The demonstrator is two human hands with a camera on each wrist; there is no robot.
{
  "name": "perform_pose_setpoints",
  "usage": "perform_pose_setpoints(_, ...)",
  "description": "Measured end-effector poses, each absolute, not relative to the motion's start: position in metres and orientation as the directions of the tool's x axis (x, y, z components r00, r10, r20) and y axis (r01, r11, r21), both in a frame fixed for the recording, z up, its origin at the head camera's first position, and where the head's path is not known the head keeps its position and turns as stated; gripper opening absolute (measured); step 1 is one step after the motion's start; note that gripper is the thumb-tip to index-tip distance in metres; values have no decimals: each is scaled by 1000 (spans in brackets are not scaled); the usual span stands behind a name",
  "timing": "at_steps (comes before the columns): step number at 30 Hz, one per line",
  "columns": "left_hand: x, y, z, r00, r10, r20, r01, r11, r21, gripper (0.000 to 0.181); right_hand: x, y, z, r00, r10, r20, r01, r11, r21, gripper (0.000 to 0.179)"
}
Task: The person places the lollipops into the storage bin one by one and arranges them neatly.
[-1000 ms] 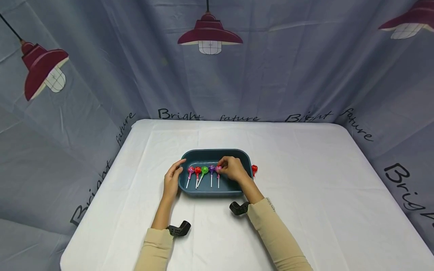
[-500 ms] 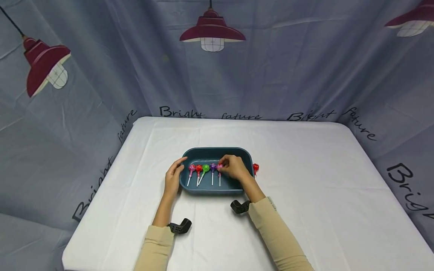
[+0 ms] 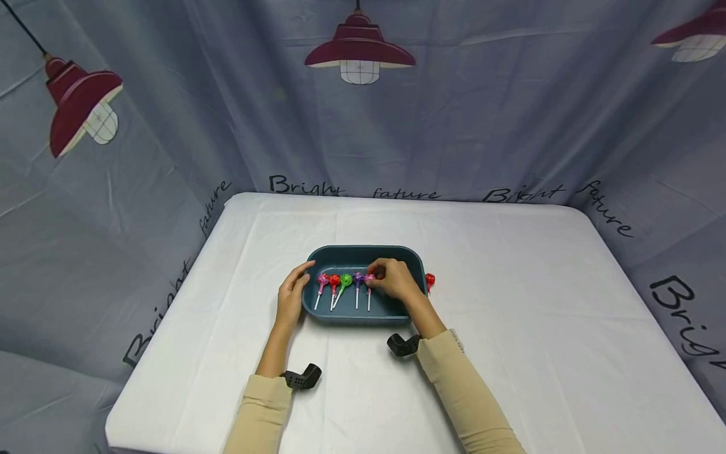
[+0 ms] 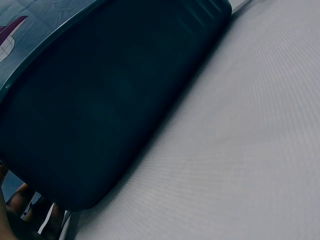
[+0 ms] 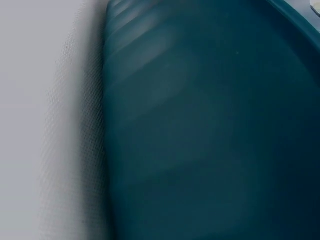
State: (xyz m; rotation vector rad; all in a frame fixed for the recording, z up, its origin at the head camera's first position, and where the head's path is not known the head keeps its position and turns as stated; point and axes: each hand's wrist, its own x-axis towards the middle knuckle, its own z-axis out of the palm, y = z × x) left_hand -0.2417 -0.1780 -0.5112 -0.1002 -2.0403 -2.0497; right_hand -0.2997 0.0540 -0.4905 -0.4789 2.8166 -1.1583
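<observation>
In the head view a dark teal tray point(image 3: 363, 320) lies on the white table. Inside it is a row of lollipops, sticks toward me: pink point(image 3: 322, 280), red point(image 3: 334, 280), green point(image 3: 345, 281) and purple point(image 3: 358, 278). At the row's right end my right hand point(image 3: 395, 281) pinches another pink lollipop point(image 3: 369, 291) by its head, its white stick down on the tray floor. My left hand point(image 3: 288, 301) rests against the tray's left end, fingertips at the rim. The left wrist view has its fingers point(image 4: 20, 200) beside the tray wall. The right wrist view holds only tray wall and cloth.
A red lollipop point(image 3: 430, 281) lies outside the tray by its right end, its stick mostly hidden. White cloth point(image 3: 539, 328) covers the table. A grey curtain point(image 3: 482, 113) printed with lamps hangs behind and at both sides.
The head view has shifted slightly, so everything sits a little higher and further right in it. Both hands keep their places at the tray, the right one still at the pink lollipop.
</observation>
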Motion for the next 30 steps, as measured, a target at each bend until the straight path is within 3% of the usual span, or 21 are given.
perform_pose_setpoints(14,-242,-178,-511,-972,-132,196,195,23,981,31,-288,63,-481,-949,-269,166,-296,571,-766,18)
perform_pose_setpoints(20,-242,-177,-512,-972,-130,198,196,28,980,31,-280,75,-474,-935,-299,189,-314,454,-834,17)
perform_pose_setpoints(30,-256,-183,-541,-964,-159,211,211,16,977,31,-275,100,-448,-935,-265,237,-332,415,-847,24)
